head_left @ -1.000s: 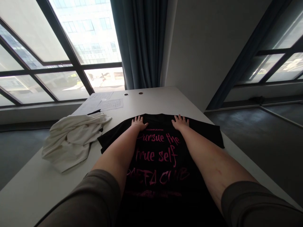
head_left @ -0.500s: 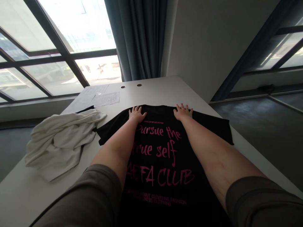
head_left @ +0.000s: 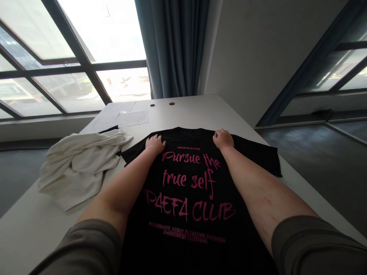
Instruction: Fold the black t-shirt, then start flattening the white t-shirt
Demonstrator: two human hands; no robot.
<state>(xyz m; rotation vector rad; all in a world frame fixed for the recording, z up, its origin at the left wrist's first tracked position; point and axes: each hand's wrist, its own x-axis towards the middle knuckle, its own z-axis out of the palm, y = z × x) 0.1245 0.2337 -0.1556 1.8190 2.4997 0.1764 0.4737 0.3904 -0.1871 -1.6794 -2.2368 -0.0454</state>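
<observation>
A black T-shirt (head_left: pixel 186 198) with pink lettering lies spread on the white table (head_left: pixel 197 110), its neckline at the far side. At the shirt's left shoulder area my left hand (head_left: pixel 155 144) rests on the cloth, its fingers bent and drawn together on the fabric. My right hand (head_left: pixel 223 138) is curled on the other shoulder beside the collar, fingers closed against the shirt. Both sleeves of the shirt stretch outward past my hands.
A crumpled cream cloth (head_left: pixel 83 164) lies left of the shirt. Behind it are printed papers (head_left: pixel 133 118). Two round cable holes sit near the far edge, before a blue curtain (head_left: pixel 173 49) and windows.
My left hand has moved left along the shirt, uncovering more lettering. The fingers of both hands, spread before, are now bent in on the cloth. The view has shifted slightly.
</observation>
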